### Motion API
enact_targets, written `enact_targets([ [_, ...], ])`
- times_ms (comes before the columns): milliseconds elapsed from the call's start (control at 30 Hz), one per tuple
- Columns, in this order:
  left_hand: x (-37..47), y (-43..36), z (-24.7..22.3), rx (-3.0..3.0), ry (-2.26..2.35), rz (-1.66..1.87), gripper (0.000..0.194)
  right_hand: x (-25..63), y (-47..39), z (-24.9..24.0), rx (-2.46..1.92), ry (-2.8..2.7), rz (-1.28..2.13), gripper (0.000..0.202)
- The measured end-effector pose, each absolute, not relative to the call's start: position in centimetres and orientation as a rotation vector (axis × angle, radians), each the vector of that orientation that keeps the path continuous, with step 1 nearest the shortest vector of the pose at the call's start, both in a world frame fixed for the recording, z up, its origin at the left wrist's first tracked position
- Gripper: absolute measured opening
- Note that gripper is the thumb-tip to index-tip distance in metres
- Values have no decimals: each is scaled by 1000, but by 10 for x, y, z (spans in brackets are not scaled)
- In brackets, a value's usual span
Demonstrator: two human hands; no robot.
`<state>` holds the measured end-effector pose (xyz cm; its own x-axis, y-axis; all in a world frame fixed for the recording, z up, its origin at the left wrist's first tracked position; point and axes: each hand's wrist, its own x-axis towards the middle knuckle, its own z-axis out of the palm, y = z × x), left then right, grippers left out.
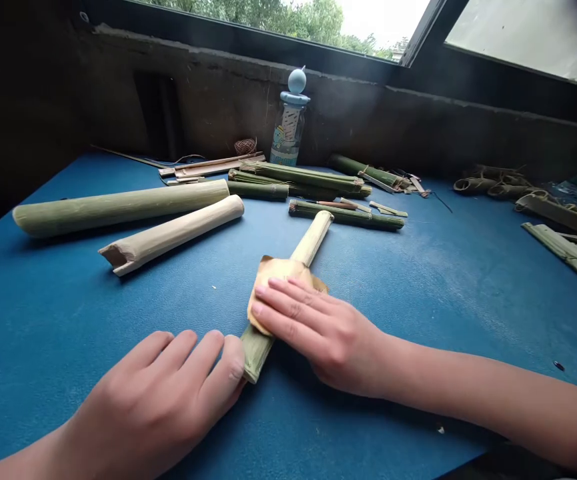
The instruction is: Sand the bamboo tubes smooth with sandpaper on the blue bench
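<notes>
A pale green bamboo tube [313, 238] lies slantwise on the blue table, its far end pointing away from me. My left hand [168, 393] grips its near end, fingers curled, with the thumb and the underside of the grip partly hidden. Wrapped over the tube's middle is a tan sheet of sandpaper [269, 277]. My right hand [318, 327] presses that sheet down around the bamboo, its fingers together and bent across it. The sheet's back side shows; its working face is out of sight.
To the left lie a long green bamboo tube [123, 208] and a peeled one with a notched end [178, 233]. Behind are bundled bamboo strips [298, 179] and a blue-capped bottle [288, 127]. More bamboo pieces [568, 250] lie at the right edge of the blue table [393, 300].
</notes>
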<state>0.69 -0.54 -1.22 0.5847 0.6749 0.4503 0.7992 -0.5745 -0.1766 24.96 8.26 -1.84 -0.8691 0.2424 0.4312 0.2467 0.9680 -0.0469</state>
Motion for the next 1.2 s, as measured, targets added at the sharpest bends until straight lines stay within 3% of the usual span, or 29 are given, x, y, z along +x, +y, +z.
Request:
enact_targets([
  [67,6,-1,-11,-2396,-1156,-385,16,253,92,-21,-336,-2662,-5,53],
  [233,4,4,-6,-2390,-1141,-295,24,280,169,-32,-995,-2544,-66,68],
  [300,5,3,-6,-2406,-1109,-287,25,282,176,-34,-1066,-2541,-83,69],
  [600,6,1,-7,-2437,-1162,-323,31,265,128,-21,-133,-2709,-66,46],
  [733,7,3,-4,-2452,-1184,-326,24,310,191,1,-548,-2400,-291,36],
  [900,7,7,-7,-2480,-1223,-352,20,333,276,42,-1118,-2031,-255,23],
  [1200,3,11,-4,-2484,-1280,-290,20,268,348,40,-1253,-2473,-83,38],
])
